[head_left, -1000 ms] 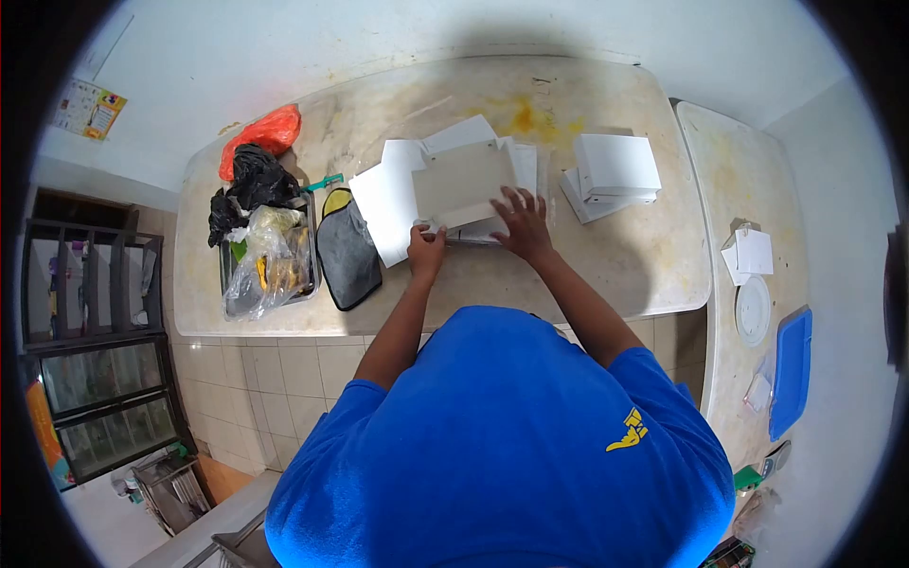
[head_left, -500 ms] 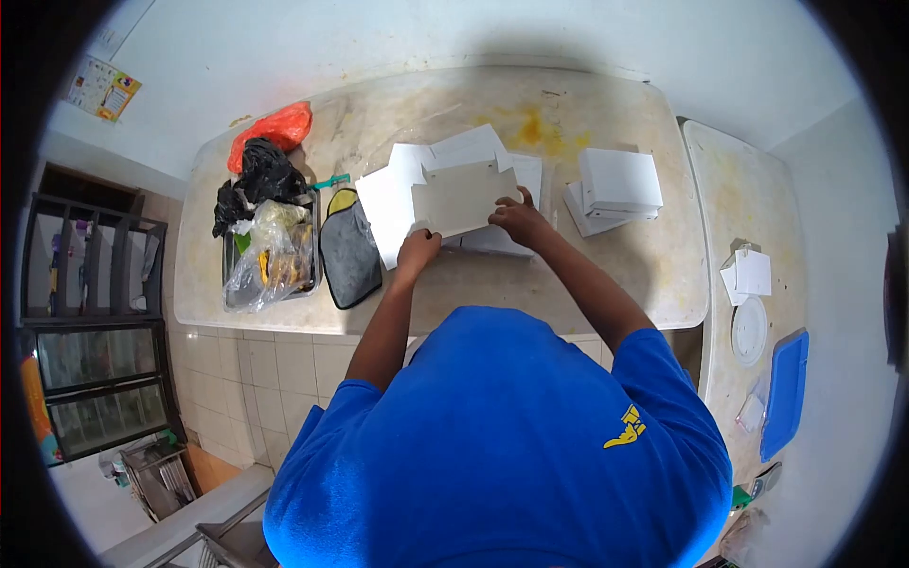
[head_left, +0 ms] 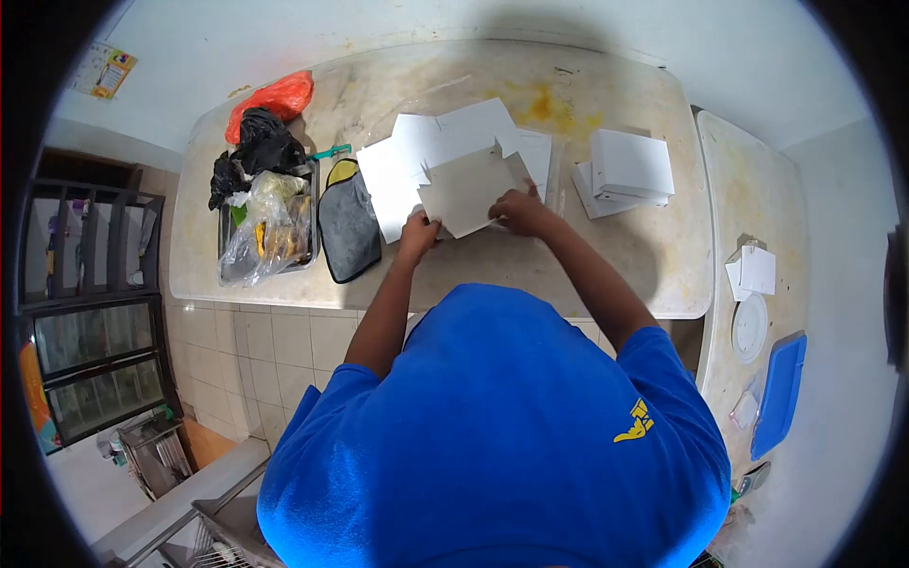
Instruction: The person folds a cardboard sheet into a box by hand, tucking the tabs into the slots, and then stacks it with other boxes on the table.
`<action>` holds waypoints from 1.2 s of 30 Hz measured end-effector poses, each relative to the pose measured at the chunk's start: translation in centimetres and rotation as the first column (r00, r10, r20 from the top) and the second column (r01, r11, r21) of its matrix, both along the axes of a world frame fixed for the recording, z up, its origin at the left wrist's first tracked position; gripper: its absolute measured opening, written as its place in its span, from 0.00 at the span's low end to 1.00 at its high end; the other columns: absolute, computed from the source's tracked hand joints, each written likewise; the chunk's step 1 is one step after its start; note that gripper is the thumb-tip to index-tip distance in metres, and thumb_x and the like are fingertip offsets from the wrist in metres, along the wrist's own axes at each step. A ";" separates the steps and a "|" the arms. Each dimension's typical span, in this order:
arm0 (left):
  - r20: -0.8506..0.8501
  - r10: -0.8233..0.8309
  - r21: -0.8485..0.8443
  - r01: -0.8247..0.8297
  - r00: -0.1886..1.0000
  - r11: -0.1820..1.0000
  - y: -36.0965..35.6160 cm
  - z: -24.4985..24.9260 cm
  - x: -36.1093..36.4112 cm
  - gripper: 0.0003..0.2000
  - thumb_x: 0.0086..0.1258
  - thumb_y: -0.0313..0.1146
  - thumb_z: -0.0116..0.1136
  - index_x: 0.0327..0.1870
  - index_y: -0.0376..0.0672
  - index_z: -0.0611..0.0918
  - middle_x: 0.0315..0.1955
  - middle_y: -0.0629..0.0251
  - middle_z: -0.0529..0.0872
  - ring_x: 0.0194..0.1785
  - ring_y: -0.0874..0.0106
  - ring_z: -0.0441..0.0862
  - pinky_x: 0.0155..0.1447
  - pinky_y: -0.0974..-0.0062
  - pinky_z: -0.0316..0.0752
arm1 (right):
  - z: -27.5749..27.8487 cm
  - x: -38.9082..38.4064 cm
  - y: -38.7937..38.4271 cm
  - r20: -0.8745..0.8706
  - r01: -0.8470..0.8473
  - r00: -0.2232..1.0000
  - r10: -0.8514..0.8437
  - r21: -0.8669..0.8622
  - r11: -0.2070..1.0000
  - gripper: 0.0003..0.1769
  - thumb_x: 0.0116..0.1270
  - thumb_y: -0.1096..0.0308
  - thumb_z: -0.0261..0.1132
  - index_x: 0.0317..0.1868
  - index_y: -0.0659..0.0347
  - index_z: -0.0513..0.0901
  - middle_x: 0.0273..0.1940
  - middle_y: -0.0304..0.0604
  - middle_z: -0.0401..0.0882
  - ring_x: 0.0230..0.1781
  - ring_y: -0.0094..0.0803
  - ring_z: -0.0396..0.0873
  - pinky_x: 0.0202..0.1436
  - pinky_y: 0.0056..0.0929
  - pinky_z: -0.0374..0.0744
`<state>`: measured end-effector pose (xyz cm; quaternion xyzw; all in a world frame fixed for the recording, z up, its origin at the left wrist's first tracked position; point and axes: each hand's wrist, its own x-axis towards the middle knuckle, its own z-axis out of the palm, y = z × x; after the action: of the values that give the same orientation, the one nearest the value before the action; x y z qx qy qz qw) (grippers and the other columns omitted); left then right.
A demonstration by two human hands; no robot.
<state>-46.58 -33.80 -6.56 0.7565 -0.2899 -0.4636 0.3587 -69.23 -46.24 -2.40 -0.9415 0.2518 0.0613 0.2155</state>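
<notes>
A flat cut cardboard blank (head_left: 466, 192), greyish side up and notched at its corners, is between my two hands in the middle of the table. My left hand (head_left: 418, 237) pinches its near left corner. At the blank's right side, my right hand (head_left: 521, 212) has its fingers closed on the edge, where a side flap stands partly raised. Under and behind it lie several white cardboard blanks (head_left: 379, 185), overlapping one another. To the right is a small stack of white boxes (head_left: 631, 164).
Left on the table (head_left: 530, 284) are a grey cloth pouch (head_left: 348, 227), a tray of plastic bags (head_left: 270, 227), a black bag (head_left: 265, 142), a red bag (head_left: 275, 102) and a green tool (head_left: 331, 151). A side table holds a white round lid (head_left: 750, 328) and a blue lid (head_left: 781, 393).
The blank has turned slightly and its right flap is bent more. My right hand has moved down along the right edge, fingers closing in. The whole view has shifted a little.
</notes>
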 end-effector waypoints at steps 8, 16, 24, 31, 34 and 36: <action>0.639 0.404 -0.567 0.046 0.654 0.822 2.0 1.3 -3.7 0.07 0.62 0.28 0.59 0.40 0.38 0.79 0.35 0.56 0.82 0.40 0.61 0.81 0.43 0.66 0.76 | -2.8 1.3 4.0 0.230 0.020 0.973 -0.012 -0.030 0.999 0.07 0.60 0.65 0.64 0.39 0.46 0.84 0.36 0.35 0.82 0.45 0.34 0.79 0.56 0.52 0.66; 0.871 -0.049 -0.316 0.634 0.489 0.706 2.0 3.2 -7.5 0.08 0.59 0.25 0.57 0.38 0.45 0.81 0.38 0.65 0.83 0.45 0.64 0.81 0.51 0.65 0.73 | -3.3 2.7 1.5 0.192 0.059 0.979 -0.071 0.067 0.996 0.10 0.63 0.55 0.61 0.34 0.49 0.84 0.31 0.42 0.83 0.37 0.41 0.82 0.41 0.42 0.78; 0.908 -0.212 -0.110 0.693 0.362 0.712 2.0 1.7 -3.6 0.10 0.62 0.25 0.49 0.42 0.48 0.78 0.36 0.67 0.82 0.40 0.66 0.80 0.50 0.66 0.70 | -3.2 -1.5 -1.2 0.209 0.054 0.978 -0.028 -0.121 0.991 0.11 0.62 0.55 0.63 0.31 0.53 0.81 0.30 0.40 0.79 0.36 0.40 0.81 0.39 0.41 0.78; 0.848 -0.324 -0.055 0.678 0.419 0.733 -0.2 1.4 -2.2 0.09 0.67 0.26 0.45 0.45 0.47 0.74 0.35 0.66 0.81 0.41 0.65 0.80 0.46 0.64 0.71 | -3.4 -3.1 -2.8 0.096 0.294 0.949 -0.299 0.062 0.954 0.15 0.68 0.52 0.56 0.40 0.53 0.79 0.38 0.46 0.82 0.42 0.46 0.80 0.44 0.45 0.77; 0.823 -0.445 0.130 0.645 0.353 0.753 -0.5 1.1 -1.5 0.14 0.66 0.31 0.48 0.53 0.51 0.73 0.46 0.66 0.77 0.53 0.65 0.75 0.55 0.56 0.68 | -3.5 -2.5 -2.2 0.066 0.397 0.913 -0.402 0.079 0.914 0.17 0.66 0.49 0.58 0.42 0.53 0.79 0.40 0.47 0.81 0.45 0.47 0.78 0.47 0.45 0.77; 0.912 -0.298 0.082 0.588 0.281 0.805 0.0 -2.1 -1.1 0.19 0.70 0.36 0.47 0.62 0.52 0.67 0.60 0.61 0.66 0.64 0.60 0.63 0.62 0.46 0.58 | -3.4 -2.0 -2.2 0.066 0.495 0.864 -0.498 0.057 0.867 0.20 0.61 0.46 0.62 0.41 0.53 0.79 0.42 0.47 0.80 0.48 0.47 0.77 0.48 0.44 0.77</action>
<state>-47.73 -33.80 -8.68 0.7117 -0.6945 -0.0261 0.1025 -71.22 -48.44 -5.81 -0.8424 0.4757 -0.0283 0.2515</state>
